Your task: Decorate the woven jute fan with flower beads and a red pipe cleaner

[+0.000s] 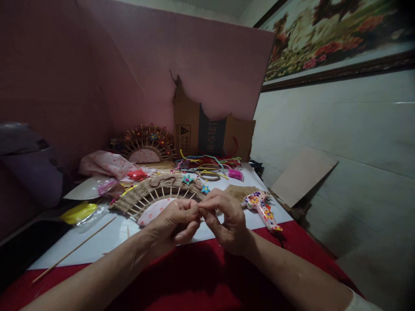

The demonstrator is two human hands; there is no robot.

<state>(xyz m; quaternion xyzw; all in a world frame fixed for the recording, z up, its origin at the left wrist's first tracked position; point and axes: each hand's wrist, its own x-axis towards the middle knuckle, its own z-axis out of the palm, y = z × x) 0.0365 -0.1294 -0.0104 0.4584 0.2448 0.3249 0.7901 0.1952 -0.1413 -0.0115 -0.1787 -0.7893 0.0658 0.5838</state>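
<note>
My left hand (178, 221) and my right hand (225, 218) meet fingertip to fingertip above the front of the white sheet. Thumb and forefinger are pinched on both; whatever sits between them is too small to make out. Just behind lies a woven fan-shaped piece (155, 192) of twine and thin sticks, with a dotted pink half-round (154, 212) at its base. A blue clay flower (187, 179) and a second blue flower (205, 189) sit on its right side. My hands cover part of its lower right.
A flower-patterned glue gun (262, 209) lies to the right. Scissors (208, 175) and coloured cords (210, 160) are behind the fan. A yellow clay packet (79, 213) and a wooden stick (74, 249) lie left. A second decorated fan (145, 144) and torn cardboard (189, 123) stand at the back.
</note>
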